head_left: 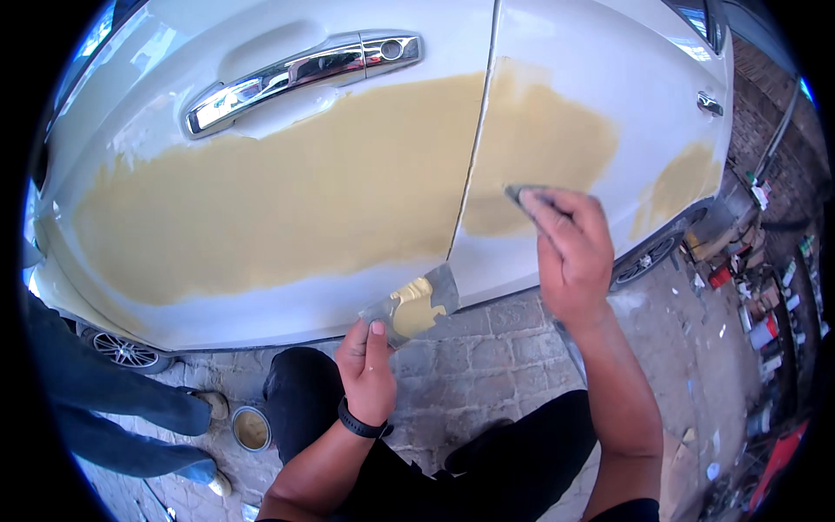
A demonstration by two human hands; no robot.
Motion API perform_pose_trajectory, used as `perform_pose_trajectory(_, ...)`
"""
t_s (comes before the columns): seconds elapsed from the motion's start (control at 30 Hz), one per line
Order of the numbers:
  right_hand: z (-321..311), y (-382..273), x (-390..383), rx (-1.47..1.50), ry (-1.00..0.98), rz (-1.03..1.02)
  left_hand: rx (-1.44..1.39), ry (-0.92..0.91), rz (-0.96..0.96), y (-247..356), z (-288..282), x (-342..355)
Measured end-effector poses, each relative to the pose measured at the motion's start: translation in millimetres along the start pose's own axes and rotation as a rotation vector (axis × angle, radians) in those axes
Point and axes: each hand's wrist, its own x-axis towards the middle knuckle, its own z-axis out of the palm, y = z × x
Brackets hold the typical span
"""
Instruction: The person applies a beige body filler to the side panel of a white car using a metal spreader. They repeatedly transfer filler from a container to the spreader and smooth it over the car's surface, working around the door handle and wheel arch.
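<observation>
My left hand (367, 365) pinches the lower left corner of a grey flat plate (442, 285), which carries a smear of yellow filler putty (416, 315). In my right hand (576, 252) is a small dark putty spreader (517, 193), its edge at the car panel. White car doors (261, 317) stretch across the view, with a broad tan filler patch (287, 209) spanning the seam between them. The spreader sits over the part of the patch right of that seam. My right fingers hide part of the spreader.
A chrome door handle (304, 80) juts out above the patch. An open tin (252, 429) stands on the brick paving by my left knee. Another person's legs (130, 391) are at the left. Assorted clutter (765, 331) lines the right side.
</observation>
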Motion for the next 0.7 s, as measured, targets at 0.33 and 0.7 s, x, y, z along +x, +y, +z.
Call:
perform_pose_trajectory(0.33,22.4,62.9,102.9,-0.262,0.154,-0.270,0.126,-0.065,-0.014,-1.2,-1.0,-5.3)
perform_pose_trajectory(0.7,31.2,55.1,93.2,-0.220,0.086,-0.153,0.057,-0.080,-0.081,8.5,-3.1,-5.7)
